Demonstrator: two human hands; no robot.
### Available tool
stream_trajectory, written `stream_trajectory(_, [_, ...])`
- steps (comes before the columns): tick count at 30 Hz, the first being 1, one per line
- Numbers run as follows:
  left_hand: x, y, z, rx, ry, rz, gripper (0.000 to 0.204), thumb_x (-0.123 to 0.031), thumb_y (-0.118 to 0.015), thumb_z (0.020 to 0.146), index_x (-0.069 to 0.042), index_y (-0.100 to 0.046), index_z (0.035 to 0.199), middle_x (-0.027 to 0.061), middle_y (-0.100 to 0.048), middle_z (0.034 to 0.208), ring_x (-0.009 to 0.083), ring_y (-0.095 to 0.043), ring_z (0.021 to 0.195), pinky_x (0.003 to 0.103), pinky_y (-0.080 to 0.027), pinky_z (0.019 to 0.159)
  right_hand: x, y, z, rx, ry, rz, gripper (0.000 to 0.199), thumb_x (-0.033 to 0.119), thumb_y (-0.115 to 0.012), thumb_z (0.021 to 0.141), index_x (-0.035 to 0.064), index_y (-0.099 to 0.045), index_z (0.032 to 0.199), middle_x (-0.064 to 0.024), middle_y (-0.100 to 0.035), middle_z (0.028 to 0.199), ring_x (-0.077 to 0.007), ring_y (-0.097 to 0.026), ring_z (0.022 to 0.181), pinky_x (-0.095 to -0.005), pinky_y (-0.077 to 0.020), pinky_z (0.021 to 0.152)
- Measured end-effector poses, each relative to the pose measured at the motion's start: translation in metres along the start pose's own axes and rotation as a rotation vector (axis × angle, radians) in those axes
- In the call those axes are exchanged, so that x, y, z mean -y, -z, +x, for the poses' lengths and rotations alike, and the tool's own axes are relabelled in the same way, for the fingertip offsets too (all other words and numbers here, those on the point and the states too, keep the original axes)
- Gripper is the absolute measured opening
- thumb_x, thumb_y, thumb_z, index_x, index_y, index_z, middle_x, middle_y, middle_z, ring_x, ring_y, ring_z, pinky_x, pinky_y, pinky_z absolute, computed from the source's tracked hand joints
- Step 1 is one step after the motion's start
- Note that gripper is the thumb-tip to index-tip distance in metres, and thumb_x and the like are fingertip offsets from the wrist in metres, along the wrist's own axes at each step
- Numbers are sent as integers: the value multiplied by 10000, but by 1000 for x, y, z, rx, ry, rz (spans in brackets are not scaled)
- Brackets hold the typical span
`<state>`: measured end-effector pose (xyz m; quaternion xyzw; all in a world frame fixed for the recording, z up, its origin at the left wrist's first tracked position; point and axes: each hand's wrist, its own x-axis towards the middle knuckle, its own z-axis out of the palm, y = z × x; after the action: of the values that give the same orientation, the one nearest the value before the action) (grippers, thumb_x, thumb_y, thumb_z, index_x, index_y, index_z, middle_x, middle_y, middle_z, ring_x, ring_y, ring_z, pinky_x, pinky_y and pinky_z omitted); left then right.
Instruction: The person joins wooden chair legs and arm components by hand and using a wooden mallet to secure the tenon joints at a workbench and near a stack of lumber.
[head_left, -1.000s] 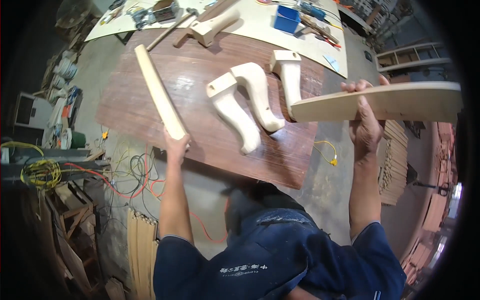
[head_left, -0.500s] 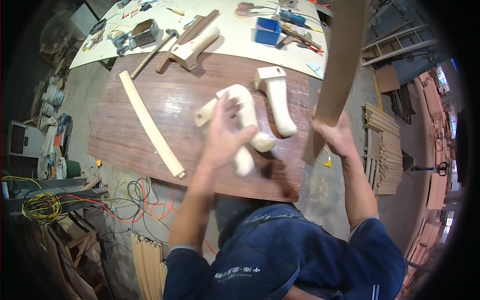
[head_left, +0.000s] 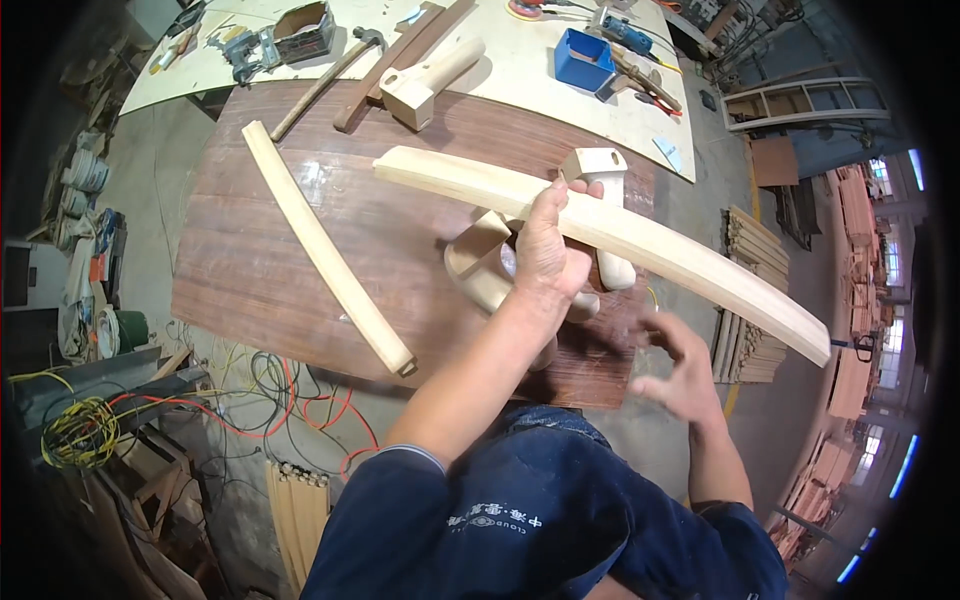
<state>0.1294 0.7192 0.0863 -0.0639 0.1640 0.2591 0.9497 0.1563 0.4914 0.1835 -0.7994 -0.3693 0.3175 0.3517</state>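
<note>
My left hand (head_left: 548,255) grips a long, pale wooden rail (head_left: 690,255) near its middle, thumb over the top face. The rail slants over the brown tabletop (head_left: 260,290), its right end past the table's edge. Below that end, my right hand (head_left: 685,375) is empty, fingers spread and curved. Beneath the rail lie curved, pale wooden furniture legs (head_left: 480,262), partly hidden by my left hand and forearm. Another leg (head_left: 612,180) with a square, holed block end lies behind the rail. To the left rests a second pale wooden rail (head_left: 325,245).
A further block-ended leg (head_left: 415,100), dark wood strips (head_left: 395,70) and a hammer (head_left: 325,85) lie toward the far side. A blue box (head_left: 583,65) and tools sit on the pale board beyond. Cables (head_left: 290,400) cover the floor at left; stacked wood (head_left: 755,260) stands right.
The rail has gone from my right hand, where it stood upright, to my left, and now lies across the table's view. My right hand has let go and dropped lower; the legs have shifted.
</note>
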Motion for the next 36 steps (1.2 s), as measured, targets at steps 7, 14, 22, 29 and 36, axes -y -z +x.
stream_trajectory(7, [59,-38,-18,-15,248,-46,408,-368,-716,978,-60,-526,1166,109,-658,1070,323,-634,1161,539,-491,1075,-28,41,31,-580,432,825,864,443,-868,820,127,-446,1505,-121,-561,1447,-320,-492,1407,-490,-364,1203])
stream_trajectory(14, [106,-7,26,-25,424,-63,427,-340,-715,992,-87,-486,1250,97,-576,1200,292,-595,1185,529,-507,1056,-45,140,-22,-869,465,682,572,539,-757,899,100,-589,1225,-104,-617,1268,-306,-584,1261,-488,-429,1147])
stream_trajectory(22, [161,-32,74,29,471,158,507,-527,-635,997,-84,-538,1225,123,-622,1260,283,-631,1157,516,-517,1035,-42,175,28,-741,786,737,420,204,-618,974,143,-556,1385,-100,-618,1205,-320,-568,1182,-600,-352,1157])
stream_trajectory(29, [137,4,148,172,500,514,458,-410,-661,1020,-80,-525,1307,89,-623,1257,268,-634,1134,497,-520,1015,-50,210,105,-855,688,740,246,199,-603,987,69,-645,1190,-93,-617,1158,-305,-599,1149,-560,-431,1136])
stream_trajectory(36, [141,19,183,-12,452,470,324,-247,-650,1041,-35,-518,1248,84,-630,1204,248,-648,1060,490,-561,959,-69,218,144,-814,540,780,283,204,-633,972,-3,-636,1165,-113,-631,1143,-316,-599,1176,-540,-418,1142])
